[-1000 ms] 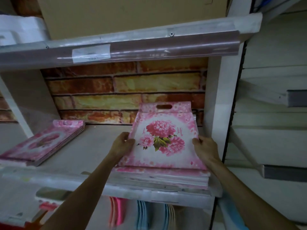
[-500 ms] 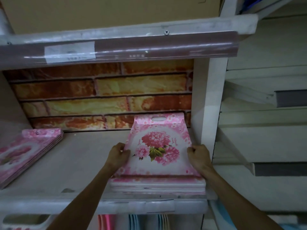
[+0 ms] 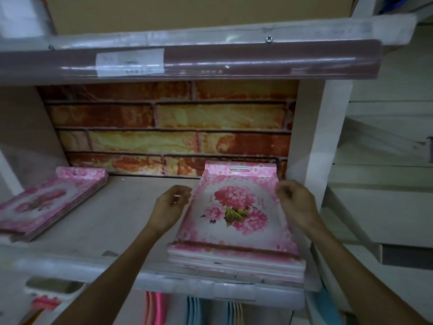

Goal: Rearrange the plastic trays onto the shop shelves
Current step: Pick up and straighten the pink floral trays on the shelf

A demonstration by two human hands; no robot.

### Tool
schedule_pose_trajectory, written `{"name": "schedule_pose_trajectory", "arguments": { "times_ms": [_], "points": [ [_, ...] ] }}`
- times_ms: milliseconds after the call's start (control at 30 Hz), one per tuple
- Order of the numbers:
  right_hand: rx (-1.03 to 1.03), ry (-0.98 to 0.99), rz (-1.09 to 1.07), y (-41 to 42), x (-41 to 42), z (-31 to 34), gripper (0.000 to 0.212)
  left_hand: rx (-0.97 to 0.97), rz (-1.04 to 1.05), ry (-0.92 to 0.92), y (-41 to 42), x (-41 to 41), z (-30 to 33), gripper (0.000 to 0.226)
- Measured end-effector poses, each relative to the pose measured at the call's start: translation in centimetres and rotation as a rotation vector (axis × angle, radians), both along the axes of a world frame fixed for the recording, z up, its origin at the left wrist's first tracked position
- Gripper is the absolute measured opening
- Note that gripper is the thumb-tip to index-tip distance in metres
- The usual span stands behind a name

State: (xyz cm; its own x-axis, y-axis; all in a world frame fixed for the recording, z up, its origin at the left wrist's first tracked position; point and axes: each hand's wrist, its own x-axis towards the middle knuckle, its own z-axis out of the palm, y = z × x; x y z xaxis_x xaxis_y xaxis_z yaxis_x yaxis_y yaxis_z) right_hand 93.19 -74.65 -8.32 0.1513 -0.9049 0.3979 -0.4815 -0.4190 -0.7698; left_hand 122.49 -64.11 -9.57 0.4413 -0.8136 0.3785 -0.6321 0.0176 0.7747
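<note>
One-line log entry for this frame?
tray stack flat on shelf | left hand, right hand beside it, holding nothing | second stack at left

A stack of pink floral trays lies on the white shelf at its right end, against the white upright, its near edge at the shelf's front edge. The left hand hangs just beside the stack's left edge, fingers loosely curled and holding nothing. The right hand is at the stack's right edge, fingers curled; whether it touches the top tray cannot be told. A second stack of pink trays lies at the shelf's left end. Behind is a brick-pattern back panel.
</note>
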Motion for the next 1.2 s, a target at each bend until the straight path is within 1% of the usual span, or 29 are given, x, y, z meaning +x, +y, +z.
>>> {"name": "schedule_pose_trajectory", "arguments": {
  "times_ms": [133,233,400,500,600,667,800,933,1067,1200],
  "points": [
    [-0.098,-0.162,0.111,1.0,1.7,3.8,0.009,-0.101,-0.073,0.036,2.1,-0.3,0.8,0.018],
    [-0.124,-0.186,0.180,1.6,3.3,5.2,0.012,-0.145,-0.078,0.073,3.7,-0.5,1.1,0.018],
    [-0.122,-0.269,0.324,4.0,7.4,5.4,0.012,-0.192,-0.050,0.119,6.2,-0.2,1.2,0.019],
    [-0.107,-0.325,0.451,5.7,10.7,5.2,0.011,-0.209,0.009,0.170,8.0,0.0,0.8,0.019],
    [-0.078,-0.358,0.549,6.7,14.0,5.2,0.009,-0.203,0.065,0.174,10.5,0.6,0.4,0.020],
    [-0.070,-0.373,0.600,7.3,16.1,5.1,0.011,-0.195,0.111,0.149,12.5,1.2,0.2,0.020],
    [-0.027,-0.391,0.671,8.6,20.3,4.6,0.021,-0.205,0.214,0.128,16.1,3.2,-0.1,0.020],
    [0.042,-0.373,0.714,10.3,24.6,3.8,0.010,-0.196,0.282,0.104,19.0,5.9,-0.6,0.021],
    [0.068,-0.318,0.740,12.3,28.5,3.0,0.012,-0.180,0.319,0.087,21.3,9.5,-0.9,0.021],
    [0.093,-0.290,0.735,14.1,32.8,2.3,0.013,-0.157,0.308,0.037,23.0,14.4,-1.0,0.021]
  ]
}}
